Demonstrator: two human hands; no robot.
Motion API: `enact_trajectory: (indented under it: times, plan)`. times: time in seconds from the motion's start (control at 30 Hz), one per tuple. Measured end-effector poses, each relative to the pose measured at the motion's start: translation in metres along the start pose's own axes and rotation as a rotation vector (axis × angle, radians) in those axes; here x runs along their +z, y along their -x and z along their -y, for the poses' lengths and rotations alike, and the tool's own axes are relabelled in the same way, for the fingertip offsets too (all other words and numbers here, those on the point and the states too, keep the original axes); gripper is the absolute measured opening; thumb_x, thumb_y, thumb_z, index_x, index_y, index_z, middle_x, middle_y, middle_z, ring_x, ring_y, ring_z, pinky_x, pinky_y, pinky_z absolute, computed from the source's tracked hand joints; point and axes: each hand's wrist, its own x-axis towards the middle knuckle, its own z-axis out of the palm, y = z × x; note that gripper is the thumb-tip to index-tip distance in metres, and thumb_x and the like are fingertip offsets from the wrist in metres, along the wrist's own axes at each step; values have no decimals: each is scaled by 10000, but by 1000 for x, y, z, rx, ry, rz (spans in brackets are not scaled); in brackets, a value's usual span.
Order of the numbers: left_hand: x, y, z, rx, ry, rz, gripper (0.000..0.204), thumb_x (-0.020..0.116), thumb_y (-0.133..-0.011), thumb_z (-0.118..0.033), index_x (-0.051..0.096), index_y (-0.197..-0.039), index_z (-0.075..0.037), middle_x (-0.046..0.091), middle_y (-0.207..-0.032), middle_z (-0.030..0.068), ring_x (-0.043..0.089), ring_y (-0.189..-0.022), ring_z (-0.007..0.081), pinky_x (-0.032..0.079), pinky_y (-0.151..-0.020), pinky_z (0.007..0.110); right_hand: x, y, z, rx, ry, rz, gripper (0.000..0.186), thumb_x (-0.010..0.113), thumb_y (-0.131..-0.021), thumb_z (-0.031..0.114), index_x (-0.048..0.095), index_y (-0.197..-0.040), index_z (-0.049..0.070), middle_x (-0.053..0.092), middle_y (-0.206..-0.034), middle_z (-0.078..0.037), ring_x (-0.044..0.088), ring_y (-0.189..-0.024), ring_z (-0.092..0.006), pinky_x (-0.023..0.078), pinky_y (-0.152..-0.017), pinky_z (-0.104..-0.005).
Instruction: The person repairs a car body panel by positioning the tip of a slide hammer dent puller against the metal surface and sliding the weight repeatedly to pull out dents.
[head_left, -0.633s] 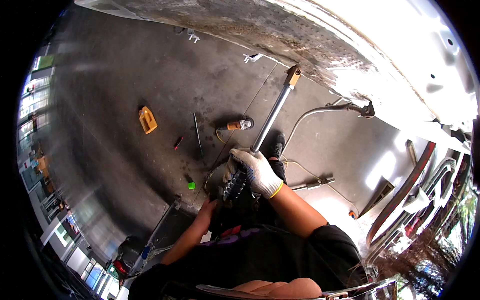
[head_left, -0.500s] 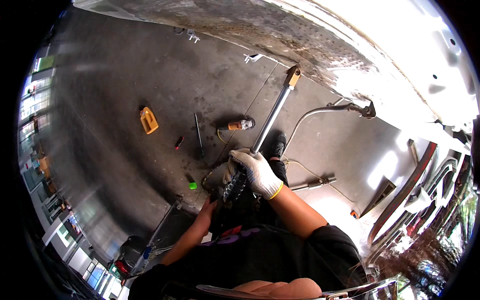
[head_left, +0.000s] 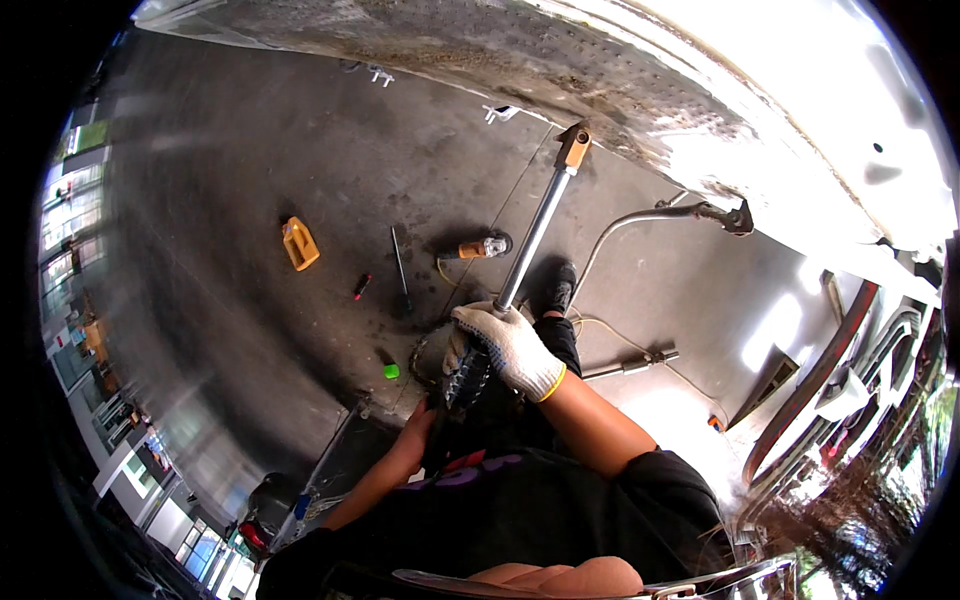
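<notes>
In a white knit glove with a yellow cuff, my right hand (head_left: 515,350) is closed round the lower end of a long silver metal rod (head_left: 538,235). An orange block-shaped head (head_left: 574,147) with a hole tops the rod, just beside the dirty lower edge of a white vehicle body panel (head_left: 640,110). Below the glove hangs a dark metal chain (head_left: 467,385). My left hand (head_left: 424,418) is low beside the chain, by my dark trousers; its fingers are hidden, so its hold cannot be made out.
On the grey floor lie an orange angle grinder (head_left: 485,247), a yellow jug (head_left: 299,244), a thin dark rod (head_left: 401,266), a small red tool (head_left: 362,287) and a bright green piece (head_left: 391,371). A curved metal bar (head_left: 640,217) stands right of my foot. Vehicle trim parts (head_left: 850,395) are at the right.
The rod's orange head has shifted slightly left and a little upward, tilting with my right hand. My grip on the rod looks the same. Floor items have barely shifted in view.
</notes>
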Motion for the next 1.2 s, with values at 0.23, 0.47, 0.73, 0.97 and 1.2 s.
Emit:
enact_trajectory:
  times: [0.23, 0.47, 0.73, 0.97, 1.2]
  plan:
    - [-2, 6, -5, 30, 30, 23, 660, 588, -1073, -446, 394, -1627, -145, 694, -1244, 97, 709, -927, 200, 608, -699, 360, -4, 11, -17, -261, 37, 84, 201, 680, -1074, 207, 693, -1092, 7, 710, -935, -68, 681, -861, -172, 564, -805, -327]
    - [-29, -63, 68, 149, 229, 4, 679, 618, -1072, -410, 397, -1629, -92, 656, -1387, 112, 656, -1236, 227, 549, -1029, 392, -10, 8, -14, -132, -9, 58, 248, 656, -1073, 255, 622, -962, 36, 664, -799, -119, 702, -778, -290, 588, -798, -455]
    - [-53, -62, 57, 163, 88, 14, 654, 621, -1054, -420, 445, -1582, -78, 663, -1357, 113, 664, -1206, 230, 548, -1021, 399, -28, -5, 50, -380, 192, 252, 363, 663, -1067, 388, 662, -1147, 33, 757, -993, -150, 765, -871, -285, 655, -835, -476]
    - [-105, -12, 170, 328, -86, -150, 636, 624, -1037, -428, 488, -1542, -66, 670, -1331, 113, 672, -1179, 234, 547, -1014, 405, -23, 51, -167, -37, 535, 456, 302, 668, -1104, 296, 732, -1086, 2, 719, -963, -12, 650, -957, -105, 537, -883, -331]
    - [-52, -34, 91, 202, 54, -45, 621, 627, -1021, -436, 530, -1501, -54, 676, -1306, 114, 679, -1153, 237, 546, -1007, 412, -2, 8, -39, 75, 372, 55, 503, 699, -1070, 417, 727, -1292, -33, 753, -1132, -62, 654, -1071, -135, 527, -1007, -335]
